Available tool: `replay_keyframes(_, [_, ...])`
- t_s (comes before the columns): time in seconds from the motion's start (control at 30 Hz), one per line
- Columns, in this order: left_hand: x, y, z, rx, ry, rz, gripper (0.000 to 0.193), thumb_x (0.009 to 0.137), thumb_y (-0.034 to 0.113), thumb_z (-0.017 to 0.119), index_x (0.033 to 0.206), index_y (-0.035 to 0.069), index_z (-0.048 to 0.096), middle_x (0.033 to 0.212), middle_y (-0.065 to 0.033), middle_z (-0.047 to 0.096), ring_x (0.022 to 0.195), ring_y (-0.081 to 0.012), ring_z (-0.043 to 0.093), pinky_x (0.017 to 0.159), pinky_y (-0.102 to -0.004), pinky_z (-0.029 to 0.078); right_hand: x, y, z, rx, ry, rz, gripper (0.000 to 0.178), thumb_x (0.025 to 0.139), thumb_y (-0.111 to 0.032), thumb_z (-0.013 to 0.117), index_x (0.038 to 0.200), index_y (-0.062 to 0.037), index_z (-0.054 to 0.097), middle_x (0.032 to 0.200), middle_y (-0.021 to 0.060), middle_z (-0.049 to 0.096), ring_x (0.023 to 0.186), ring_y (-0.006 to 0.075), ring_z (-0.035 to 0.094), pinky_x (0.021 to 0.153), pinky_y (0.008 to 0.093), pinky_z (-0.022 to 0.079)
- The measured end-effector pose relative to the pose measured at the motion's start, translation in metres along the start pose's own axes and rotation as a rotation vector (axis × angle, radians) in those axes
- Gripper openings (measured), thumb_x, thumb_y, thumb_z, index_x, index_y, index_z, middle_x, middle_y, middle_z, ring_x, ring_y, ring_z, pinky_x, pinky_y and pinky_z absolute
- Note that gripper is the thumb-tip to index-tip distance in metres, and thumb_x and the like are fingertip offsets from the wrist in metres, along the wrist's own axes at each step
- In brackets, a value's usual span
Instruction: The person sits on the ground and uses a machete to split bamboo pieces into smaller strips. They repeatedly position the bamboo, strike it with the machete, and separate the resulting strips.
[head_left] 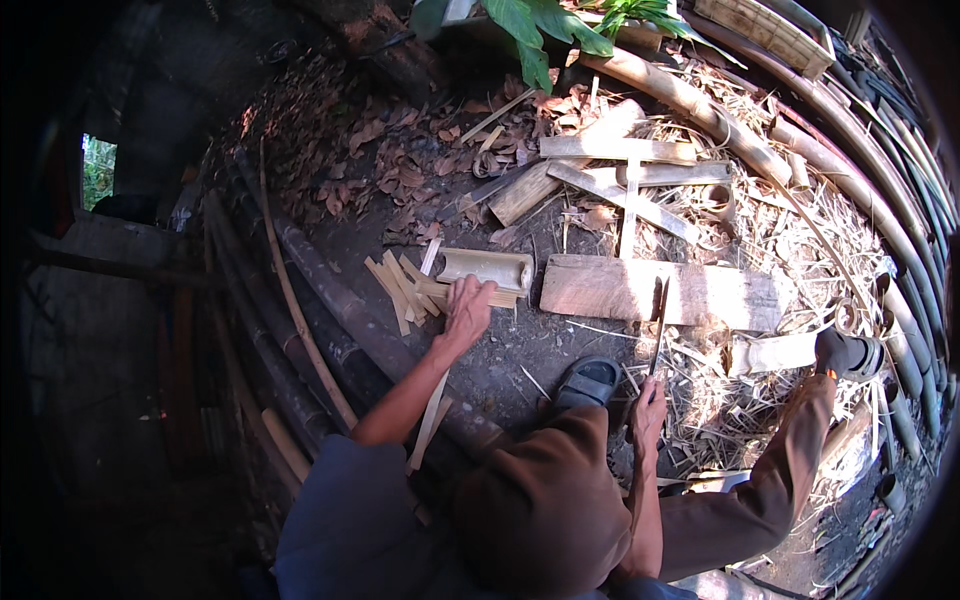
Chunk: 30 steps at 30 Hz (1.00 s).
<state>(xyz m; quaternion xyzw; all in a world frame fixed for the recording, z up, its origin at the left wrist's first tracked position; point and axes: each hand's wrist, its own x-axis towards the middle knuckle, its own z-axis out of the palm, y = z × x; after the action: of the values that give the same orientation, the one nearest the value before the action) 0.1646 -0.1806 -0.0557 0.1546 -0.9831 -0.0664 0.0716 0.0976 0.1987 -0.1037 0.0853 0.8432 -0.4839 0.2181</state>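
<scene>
The left hand (467,308) reached forward and lay on a short split piece of bamboo (487,268) on the dark ground, its fingers curled over the near edge; whether they had closed on that piece or on one of the thin bamboo strips (400,290) fanned just beside it could not be told. The right hand (648,408) was clenched round the handle of a long knife (659,325), whose blade pointed up and away toward the flat wooden plank (660,292) lying just right of the bamboo. To do this well, the reaching hand probably needed a firm hold near the end of the piece, and the blade was best kept pointed away from the sandalled foot (588,382) and the reaching arm.
</scene>
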Motion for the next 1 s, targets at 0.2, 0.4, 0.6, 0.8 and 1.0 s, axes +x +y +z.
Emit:
replay_keyframes(0.2, [-0.020,-0.061,0.001,0.125,-0.182,-0.194,0.053,0.081,0.007,0.058,0.132,-0.001,0.047,0.123,-0.0242,0.049,0.120,-0.0423,0.044,0.103,-0.0509,0.035,0.009,0.009,0.004,-0.034,0.026,-0.021,0.040,0.102,-0.036,0.042,0.098,0.0008,0.058,0.072,0.0128,0.055,0.064,0.0199,0.048,0.062,0.0353,0.042])
replay_keyframes(0.4, [0.022,0.011,0.038,-0.406,-0.112,-0.156,0.033,0.088,0.013,0.058,0.117,-0.003,0.057,0.110,-0.0229,0.058,0.102,-0.0379,0.058,0.092,-0.0443,0.046,0.011,0.011,-0.003,0.269,-0.098,0.159,0.042,0.101,-0.044,0.043,0.094,-0.0063,0.060,0.053,-0.0031,0.041,0.043,0.0070,0.039,0.041,0.0271,0.031])
replay_keyframes(0.6, [0.111,0.188,0.037,-0.869,-0.189,-0.015,0.021,0.091,0.010,0.054,0.105,-0.004,0.061,0.103,-0.0196,0.061,0.092,-0.0322,0.062,0.086,-0.0409,0.049,-0.003,-0.006,-0.026,0.086,-0.080,0.125,0.046,0.099,-0.047,0.046,0.099,-0.0033,0.059,0.056,0.0021,0.048,0.047,0.0115,0.048,0.046,0.0296,0.039])
replay_keyframes(0.8, [0.108,0.370,0.080,-0.961,-0.073,0.993,0.025,0.092,0.016,0.057,0.110,-0.002,0.056,0.099,-0.0170,0.058,0.092,-0.0325,0.059,0.083,-0.0438,0.050,-0.010,-0.023,-0.013,0.144,-0.024,-0.009,0.051,0.098,-0.045,0.047,0.113,0.0032,0.056,0.081,0.0241,0.065,0.078,0.0307,0.065,0.072,0.0428,0.049])
replay_keyframes(1.0, [0.085,0.440,0.153,-0.444,-0.318,0.883,0.051,0.082,0.027,0.066,0.121,-0.001,0.049,0.115,-0.0180,0.054,0.111,-0.0324,0.051,0.091,-0.0446,0.041,-0.013,-0.006,-0.005,0.246,-0.070,-0.039,0.037,0.097,-0.028,0.050,0.124,-0.0019,0.053,0.101,0.0274,0.066,0.086,0.0363,0.067,0.076,0.0425,0.049])
